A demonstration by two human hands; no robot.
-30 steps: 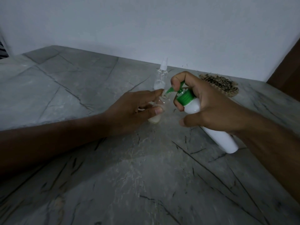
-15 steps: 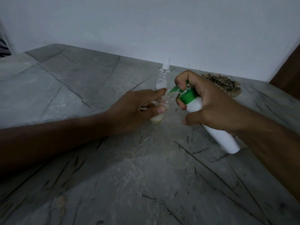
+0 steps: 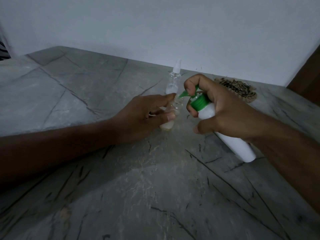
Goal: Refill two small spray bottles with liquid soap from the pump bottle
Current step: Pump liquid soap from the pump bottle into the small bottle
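On the veined grey stone table (image 3: 86, 101), the left hand (image 3: 138, 116) gripped a clear plastic spray bottle (image 3: 170, 116). The right hand (image 3: 223, 111) clutched the smooth white pump bottle (image 3: 233, 144), its green nozzle (image 3: 183, 94) at that bottle's mouth. A capped second spray bottle (image 3: 174, 78) stood just behind.

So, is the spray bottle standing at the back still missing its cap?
No, the back spray bottle wears its white pointed cap.

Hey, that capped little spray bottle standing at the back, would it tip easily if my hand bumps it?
Probably yes. The capped spray bottle is tall and narrow, standing free on the stone table. It looks like clear plastic and mostly empty, so likely light. Once down, its round body would likely roll.
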